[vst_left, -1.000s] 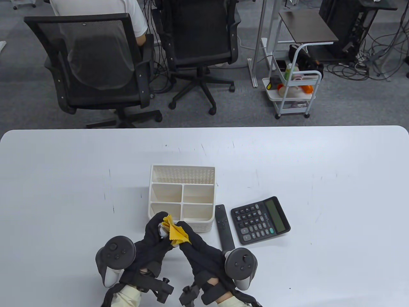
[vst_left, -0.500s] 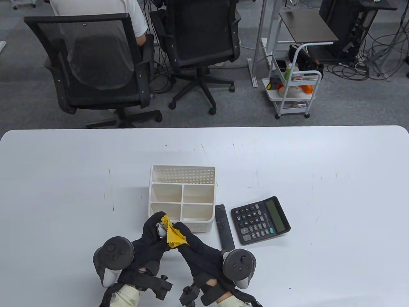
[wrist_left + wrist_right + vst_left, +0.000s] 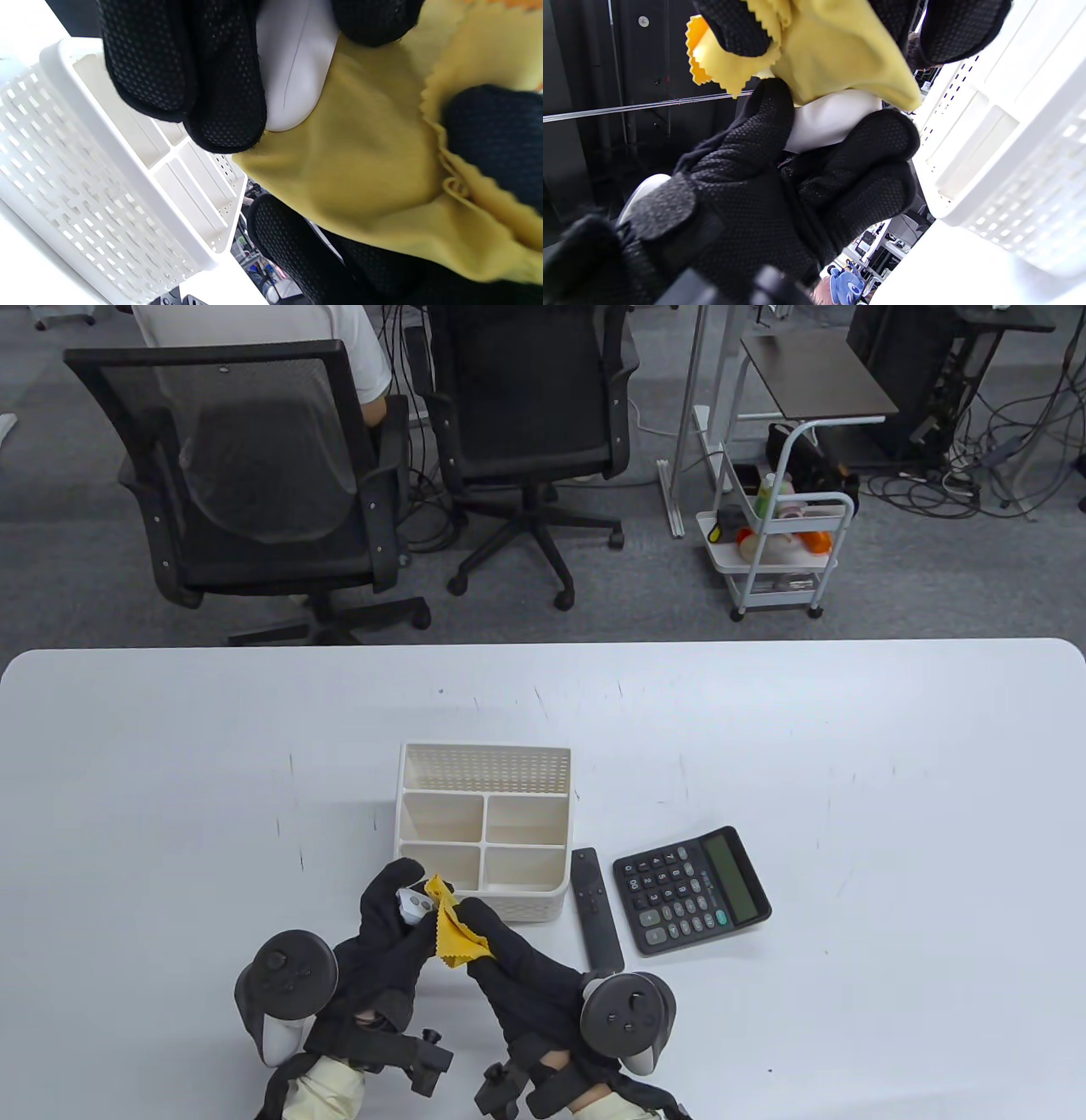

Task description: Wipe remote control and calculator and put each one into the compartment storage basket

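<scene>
Tabletop (image 3: pixel 848 729), white, carries a white compartment basket (image 3: pixel 482 759) near the middle in the table view, with a black remote control (image 3: pixel 596 908) lying just beside its right side and a black calculator (image 3: pixel 691 889) right of that, face up and close to the remote. In front of the basket the left hand (image 3: pixel 392 933) is curled round a small white remote (image 3: pixel 415 906) lifted off the surface, buttons showing, while the right hand (image 3: pixel 509 963) pinches a yellow cloth (image 3: pixel 454 931) against it. The basket's compartments hold nothing visible. Left wrist view: gloved fingers (image 3: pixel 203 84) wrap the white remote's (image 3: pixel 292 63) smooth shell, the cloth (image 3: pixel 360 169) draped under and beside it, the basket's (image 3: pixel 106 178) perforated wall close at the left. Right wrist view: the left hand (image 3: pixel 780 178) grasps the white remote (image 3: pixel 831 118) from below, the right fingers (image 3: pixel 734 29) at the top edge clamp the cloth (image 3: pixel 831 55) over it, and the basket (image 3: pixel 1009 127) stands just to the right.
</scene>
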